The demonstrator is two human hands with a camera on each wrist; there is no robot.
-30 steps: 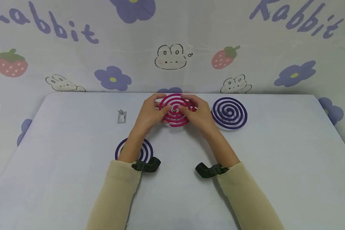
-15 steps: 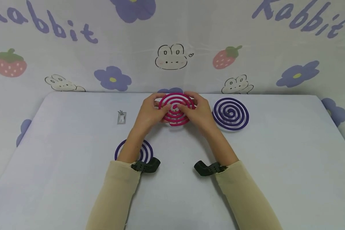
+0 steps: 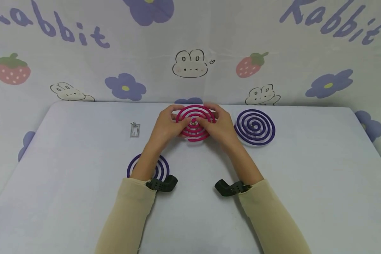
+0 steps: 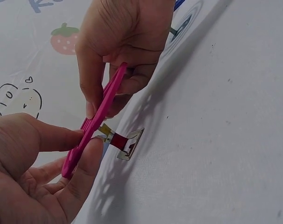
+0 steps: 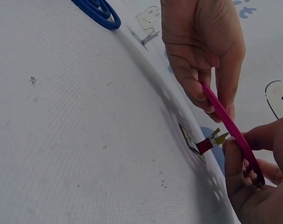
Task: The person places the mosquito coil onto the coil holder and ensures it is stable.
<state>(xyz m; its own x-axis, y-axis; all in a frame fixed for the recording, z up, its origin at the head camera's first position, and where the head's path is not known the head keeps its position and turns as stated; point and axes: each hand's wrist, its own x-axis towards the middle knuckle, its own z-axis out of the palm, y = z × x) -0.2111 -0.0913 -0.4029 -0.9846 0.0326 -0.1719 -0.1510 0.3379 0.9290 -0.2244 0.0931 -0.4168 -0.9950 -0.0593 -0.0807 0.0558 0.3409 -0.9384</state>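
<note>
A magenta mosquito coil (image 3: pixel 195 135) is held at the far middle of the table. My left hand (image 3: pixel 165 123) pinches its left side and my right hand (image 3: pixel 221 124) its right, with both thumbs on top near the centre. Under the coil stands a small metal coil stand (image 4: pixel 117 141), its upright prongs close to the coil's underside in the left wrist view. Whether prongs and coil touch, I cannot tell. In the right wrist view, the same coil (image 5: pixel 230 123) appears edge-on and tilted between the fingers.
To the right of my right hand, a dark purple coil (image 3: pixel 255 138) sits slightly raised. Another purple coil (image 3: pixel 163 165) lies partly hidden under my left forearm. Left of my hands is a second metal stand (image 3: pixel 134 130). A patterned cloth (image 3: pixel 222 81) hangs behind the table.
Both hands keep hold of the magenta coil. My right fingers have shifted slightly along its rim since a second ago; otherwise the coil and hands stay nearly in place.
</note>
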